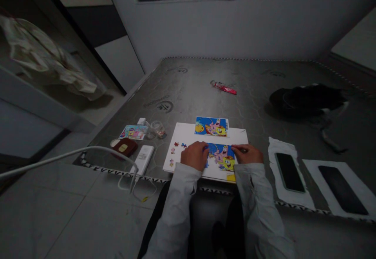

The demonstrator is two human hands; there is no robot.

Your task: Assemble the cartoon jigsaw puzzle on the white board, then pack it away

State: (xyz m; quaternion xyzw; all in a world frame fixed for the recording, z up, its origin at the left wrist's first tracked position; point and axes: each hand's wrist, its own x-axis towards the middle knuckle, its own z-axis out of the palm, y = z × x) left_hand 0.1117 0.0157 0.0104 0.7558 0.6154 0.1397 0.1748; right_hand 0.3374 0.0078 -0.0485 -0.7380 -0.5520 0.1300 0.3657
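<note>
A partly assembled cartoon jigsaw puzzle (221, 158) lies on a white board (188, 145), and both hands rest on it. My left hand (195, 155) lies over the puzzle's left edge, its fingers curled down. My right hand (247, 153) has its fingertips on the puzzle's upper right corner. Whether either hand grips a piece is hidden. A few loose puzzle pieces (176, 144) lie on the board to the left of my left hand. A printed picture card (210, 126) of the same cartoon sits at the board's far edge, beyond both hands.
The board lies on a bare grey mattress (188, 83). A white power bank (142, 159) with a cable, a brown wallet (124, 147), and a glass jar (157, 129) lie to the left. Two phones (289, 172) on white sheets lie to the right, with dark cloth (305, 98) beyond.
</note>
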